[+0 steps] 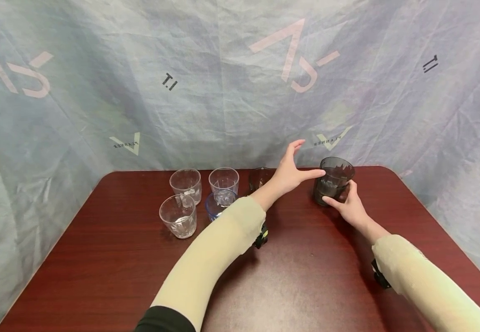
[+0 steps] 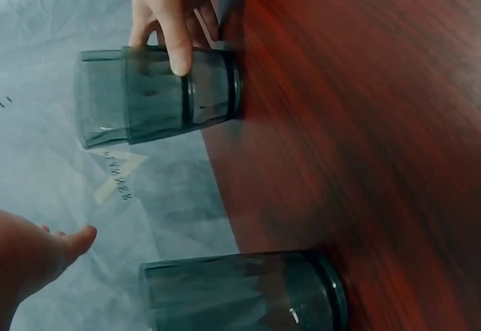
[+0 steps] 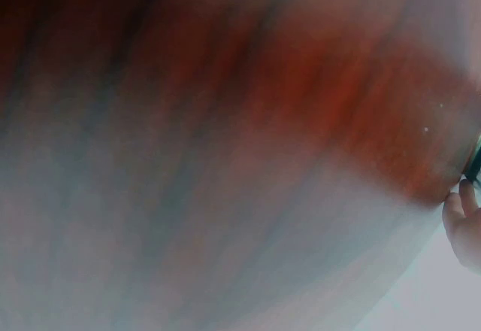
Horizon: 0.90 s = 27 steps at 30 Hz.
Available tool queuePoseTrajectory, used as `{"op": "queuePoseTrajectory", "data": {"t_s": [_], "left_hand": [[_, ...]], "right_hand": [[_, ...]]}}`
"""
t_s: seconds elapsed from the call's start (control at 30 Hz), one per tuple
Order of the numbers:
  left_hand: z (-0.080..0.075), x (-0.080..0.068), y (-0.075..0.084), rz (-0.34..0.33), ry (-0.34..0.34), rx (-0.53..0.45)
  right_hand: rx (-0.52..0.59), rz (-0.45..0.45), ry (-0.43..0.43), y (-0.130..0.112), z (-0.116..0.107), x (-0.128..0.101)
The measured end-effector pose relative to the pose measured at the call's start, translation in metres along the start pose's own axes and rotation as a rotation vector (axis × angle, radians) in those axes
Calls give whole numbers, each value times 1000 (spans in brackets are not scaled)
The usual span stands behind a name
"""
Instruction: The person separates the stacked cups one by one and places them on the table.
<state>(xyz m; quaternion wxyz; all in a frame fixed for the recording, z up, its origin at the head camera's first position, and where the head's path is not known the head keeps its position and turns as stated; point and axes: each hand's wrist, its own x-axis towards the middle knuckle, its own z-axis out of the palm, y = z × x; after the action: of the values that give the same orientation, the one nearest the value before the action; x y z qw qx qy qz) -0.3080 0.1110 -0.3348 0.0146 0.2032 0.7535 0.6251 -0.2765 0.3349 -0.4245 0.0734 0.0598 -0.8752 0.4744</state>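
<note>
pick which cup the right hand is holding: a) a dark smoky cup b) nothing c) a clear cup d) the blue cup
a: the right hand has its thumb and fingers curled around the dark smoky cup standing on the table, apart from the clear cups and the blue cup.

Cream sleeves, black wrist straps

L hand (image 1: pixel 288 174) open, fingers spread; R hand (image 1: pixel 349 206) curled (grip closed).

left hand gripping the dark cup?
No, the left hand is open, fingers straight, beside the dark cup; the right hand holds it.
</note>
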Motion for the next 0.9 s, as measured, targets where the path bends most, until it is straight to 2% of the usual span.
{"op": "queuePoseTrajectory", "data": {"t_s": [0.33, 0.57, 0.73, 0.9], "left_hand": [[18, 14, -19, -20, -25, 11], [34, 13, -29, -41, -29, -11], [47, 12, -35, -12, -29, -26], [54, 13, -38, 4, -37, -24]], "right_hand": [[12, 6, -5, -3, -1, -1], [22, 11, -11, -8, 3, -5], [34, 11, -16, -12, 4, -5], [64, 15, -26, -14, 5, -6]]}}
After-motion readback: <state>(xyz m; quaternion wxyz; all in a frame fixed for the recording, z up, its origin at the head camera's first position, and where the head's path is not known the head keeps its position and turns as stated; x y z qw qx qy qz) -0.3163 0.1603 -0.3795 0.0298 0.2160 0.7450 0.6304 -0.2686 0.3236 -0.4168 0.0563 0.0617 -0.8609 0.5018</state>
